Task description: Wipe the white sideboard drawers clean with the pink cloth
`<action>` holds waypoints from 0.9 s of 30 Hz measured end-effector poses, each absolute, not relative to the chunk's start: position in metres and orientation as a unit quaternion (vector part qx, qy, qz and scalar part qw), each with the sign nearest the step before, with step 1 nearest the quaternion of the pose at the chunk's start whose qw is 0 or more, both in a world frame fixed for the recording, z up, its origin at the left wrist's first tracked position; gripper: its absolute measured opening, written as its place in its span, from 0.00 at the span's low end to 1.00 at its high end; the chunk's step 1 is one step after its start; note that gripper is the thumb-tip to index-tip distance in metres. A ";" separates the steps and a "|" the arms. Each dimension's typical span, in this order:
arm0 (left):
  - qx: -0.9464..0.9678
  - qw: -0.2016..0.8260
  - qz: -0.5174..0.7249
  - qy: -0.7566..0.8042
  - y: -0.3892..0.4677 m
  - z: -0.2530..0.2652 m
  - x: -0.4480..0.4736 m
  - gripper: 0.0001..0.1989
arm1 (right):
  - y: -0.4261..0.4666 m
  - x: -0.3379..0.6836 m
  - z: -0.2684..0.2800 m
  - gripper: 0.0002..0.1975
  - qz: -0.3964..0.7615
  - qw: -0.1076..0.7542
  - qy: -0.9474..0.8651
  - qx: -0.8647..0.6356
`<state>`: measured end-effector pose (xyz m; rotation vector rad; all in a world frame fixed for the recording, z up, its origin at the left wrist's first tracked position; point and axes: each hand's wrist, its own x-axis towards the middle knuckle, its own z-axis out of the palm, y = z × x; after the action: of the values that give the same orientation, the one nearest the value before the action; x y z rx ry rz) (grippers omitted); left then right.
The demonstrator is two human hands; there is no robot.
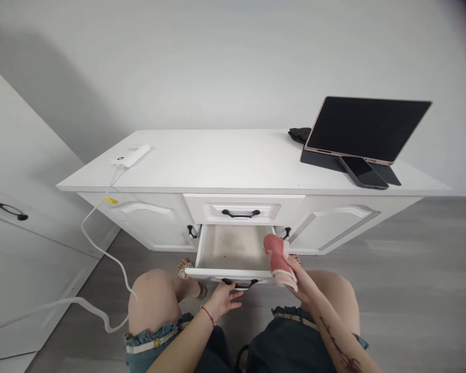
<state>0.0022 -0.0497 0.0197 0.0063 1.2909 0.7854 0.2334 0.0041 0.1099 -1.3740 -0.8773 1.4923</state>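
A pulled-out drawer (233, 248) stands between my knees; its inside holds only a few small dark specks. My left hand (223, 299) is at the drawer's front, its fingers spread apart and the uppermost ones touching or close by the black handle (250, 284). In my right hand (301, 280) is a folded pink towel (277, 254) with pale edges, held upright over the drawer's right front corner. It hides that corner and part of the right side wall.
A second drawer (274, 212) above is closed. On the white cabinet top (213, 155) are a white power bank (130, 156) with a cable, a tablet (367, 127) on a stand, a phone (363, 172) and a black item (299, 134). The cable (101, 248) hangs across my left knee.
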 end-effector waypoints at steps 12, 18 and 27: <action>0.004 0.714 0.361 0.600 -0.068 0.008 0.007 0.06 | 0.085 0.050 0.049 0.21 0.537 0.110 -0.612 -0.569; -0.006 0.710 0.360 0.606 -0.071 -0.002 0.009 0.07 | 0.079 0.027 0.038 0.31 0.409 0.012 -0.700 -0.585; -0.024 0.704 0.365 0.608 -0.073 -0.012 0.013 0.10 | 0.069 0.022 0.024 0.37 0.314 -0.150 -0.836 -0.424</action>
<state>0.0132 -0.0734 -0.0123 -0.0540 1.3531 0.8124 0.0217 0.0691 0.0237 -1.4755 -2.9115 1.0919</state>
